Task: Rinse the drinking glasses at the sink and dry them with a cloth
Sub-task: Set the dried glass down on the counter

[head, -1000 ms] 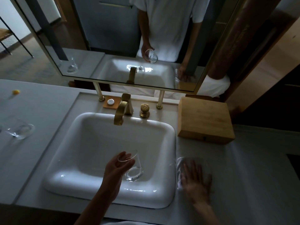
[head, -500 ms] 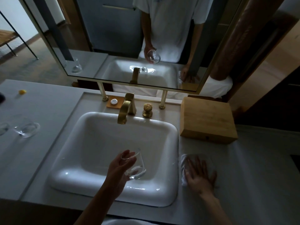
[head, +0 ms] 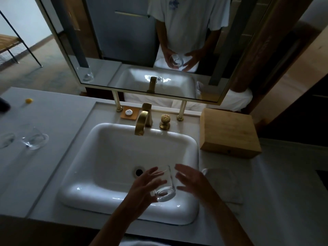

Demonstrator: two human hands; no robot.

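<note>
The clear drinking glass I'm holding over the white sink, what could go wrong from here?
1. The clear drinking glass sits tilted in the left hand only; the right hand is open beside it. A slip could drop it onto the hard white sink.
2. The pale cloth lies flat on the counter, so reaching for it leaves the glass one-handed.

A single head-worn camera looks forward and steeply down from close above the white sink (head: 127,157), its wide angle bending the counter (head: 53,125) edges. Its upper field faces the mirror (head: 142,41), which reflects the same basin from the opposite side.
</note>
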